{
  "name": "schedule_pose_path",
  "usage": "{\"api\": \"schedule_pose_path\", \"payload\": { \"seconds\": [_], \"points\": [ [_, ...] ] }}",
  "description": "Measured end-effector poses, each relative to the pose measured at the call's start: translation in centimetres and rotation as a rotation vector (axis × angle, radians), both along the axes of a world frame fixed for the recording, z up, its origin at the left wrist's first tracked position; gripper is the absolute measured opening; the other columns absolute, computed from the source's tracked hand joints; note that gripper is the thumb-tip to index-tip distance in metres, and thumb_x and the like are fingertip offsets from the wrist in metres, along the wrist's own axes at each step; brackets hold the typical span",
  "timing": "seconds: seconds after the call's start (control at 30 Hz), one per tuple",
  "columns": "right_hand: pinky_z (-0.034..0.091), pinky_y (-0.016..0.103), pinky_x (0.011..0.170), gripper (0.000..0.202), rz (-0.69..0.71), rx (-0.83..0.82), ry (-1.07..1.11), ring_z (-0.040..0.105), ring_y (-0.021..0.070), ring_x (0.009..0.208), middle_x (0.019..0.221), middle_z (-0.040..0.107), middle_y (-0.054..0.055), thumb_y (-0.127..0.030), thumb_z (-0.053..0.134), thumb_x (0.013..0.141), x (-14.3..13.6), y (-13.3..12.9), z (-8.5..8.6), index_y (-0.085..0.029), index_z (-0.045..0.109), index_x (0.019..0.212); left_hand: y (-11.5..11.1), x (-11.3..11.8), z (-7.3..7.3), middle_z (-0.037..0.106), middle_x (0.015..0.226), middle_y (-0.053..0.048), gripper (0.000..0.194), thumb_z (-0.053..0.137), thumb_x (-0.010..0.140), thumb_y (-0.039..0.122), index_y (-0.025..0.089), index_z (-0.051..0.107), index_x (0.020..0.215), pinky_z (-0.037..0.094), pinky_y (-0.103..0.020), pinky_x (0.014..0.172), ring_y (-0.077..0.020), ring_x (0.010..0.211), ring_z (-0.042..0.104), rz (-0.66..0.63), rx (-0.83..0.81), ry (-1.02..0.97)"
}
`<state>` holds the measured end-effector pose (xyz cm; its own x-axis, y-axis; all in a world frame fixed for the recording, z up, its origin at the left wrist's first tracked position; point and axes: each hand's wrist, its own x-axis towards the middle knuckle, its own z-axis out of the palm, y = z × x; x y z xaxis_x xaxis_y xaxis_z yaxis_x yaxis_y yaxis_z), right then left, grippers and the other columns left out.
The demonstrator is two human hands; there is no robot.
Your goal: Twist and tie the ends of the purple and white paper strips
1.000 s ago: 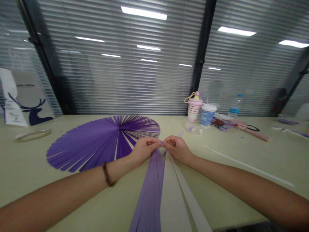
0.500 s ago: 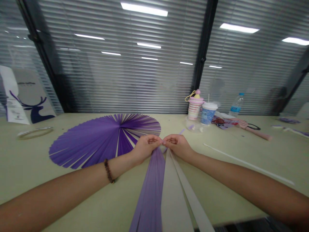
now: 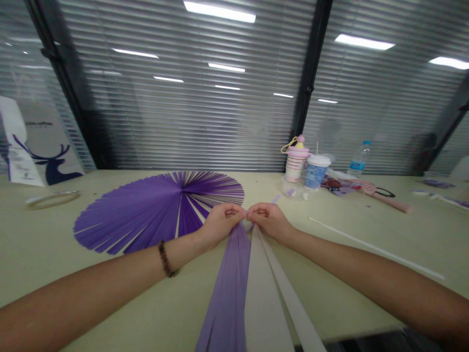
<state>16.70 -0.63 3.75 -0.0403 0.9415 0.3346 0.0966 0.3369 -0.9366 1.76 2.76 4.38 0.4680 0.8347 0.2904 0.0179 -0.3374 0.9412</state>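
Observation:
My left hand (image 3: 224, 222) pinches the gathered top end of a bundle of light purple strips (image 3: 229, 288). Right beside it, my right hand (image 3: 270, 222) is closed at the top of the white strips (image 3: 266, 293), its fingertips almost meeting those of the left. Both sets of strips fan out downward past the table's front edge. The exact point of grip is hidden by the fingers. Behind my left hand a round fan of purple strips (image 3: 135, 210) lies spread on the table, dark and light purple, radiating from one centre.
At the back right stand a pink-lidded cup (image 3: 296, 164), a blue paper cup (image 3: 317, 173) and a water bottle (image 3: 359, 159). A thin white stick (image 3: 377, 248) lies right of my hand. On the left are a ring-shaped band (image 3: 53, 199) and a white bag with a deer (image 3: 47, 151).
Almost nothing differs. Both hands keep the same pinch at the strips' top ends, and the view has shifted very slightly.

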Motion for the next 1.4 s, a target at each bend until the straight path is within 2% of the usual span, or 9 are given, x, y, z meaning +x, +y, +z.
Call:
{"api": "schedule_pose_path", "payload": {
  "seconds": [0.23,0.43,0.77,1.03,1.2,1.4],
  "points": [
    [0.029,0.016,0.040,0.006,-0.096,-0.037,0.048,0.040,0.0043,0.040,0.051,0.052,-0.004,-0.017,0.055,0.061,-0.1,-0.1,0.1,-0.013,0.057,0.065,0.0,0.0,-0.1,0.059,0.064,0.000,0.016,0.059,0.066,0.027,0.014,0.060,0.075,0.031,-0.017,0.044,-0.0057,0.049,0.044,-0.009,-0.067,-0.055],
    [0.030,0.018,0.040,0.005,-0.209,-0.057,0.172,0.042,0.0071,0.045,0.052,0.051,-0.003,-0.017,0.052,0.061,0.2,0.3,-0.1,-0.015,0.056,0.062,-0.1,0.0,0.1,0.057,0.059,0.000,0.023,0.057,0.067,0.033,0.011,0.062,0.072,0.028,-0.017,0.042,-0.0060,0.047,0.041,0.029,-0.125,-0.071],
    [0.028,0.017,0.038,0.008,-0.311,-0.079,0.398,0.039,0.0064,0.045,0.051,0.046,-0.003,-0.018,0.048,0.059,0.9,0.8,0.0,-0.015,0.049,0.052,0.4,0.0,-0.2,0.058,0.059,-0.003,0.025,0.058,0.066,0.033,0.008,0.063,0.070,0.029,-0.017,0.043,-0.0054,0.046,0.041,0.090,-0.143,-0.101],
    [0.030,0.018,0.037,0.005,-0.331,-0.157,0.564,0.039,0.0057,0.041,0.048,0.045,-0.004,-0.017,0.048,0.057,1.2,1.1,0.3,-0.015,0.045,0.053,0.4,0.0,0.0,0.061,0.070,-0.007,0.024,0.056,0.068,0.029,0.007,0.061,0.072,0.032,-0.018,0.046,-0.0055,0.049,0.041,0.106,-0.132,-0.118],
    [0.030,0.019,0.037,0.005,-0.308,-0.169,0.582,0.040,0.0057,0.041,0.047,0.045,-0.004,-0.016,0.048,0.056,1.2,1.1,0.3,-0.015,0.045,0.052,0.4,0.0,0.1,0.061,0.072,-0.007,0.022,0.055,0.068,0.027,0.007,0.061,0.076,0.033,-0.018,0.046,-0.0052,0.049,0.043,0.082,-0.197,-0.169],
    [0.030,0.018,0.037,0.006,-0.301,-0.153,0.558,0.040,0.0056,0.041,0.047,0.045,-0.004,-0.016,0.048,0.057,1.1,1.2,0.1,-0.014,0.046,0.052,0.5,0.1,0.0,0.061,0.070,-0.006,0.021,0.056,0.067,0.026,0.007,0.061,0.076,0.034,-0.018,0.046,-0.0056,0.048,0.043,0.078,-0.178,-0.158]
  ]
}}
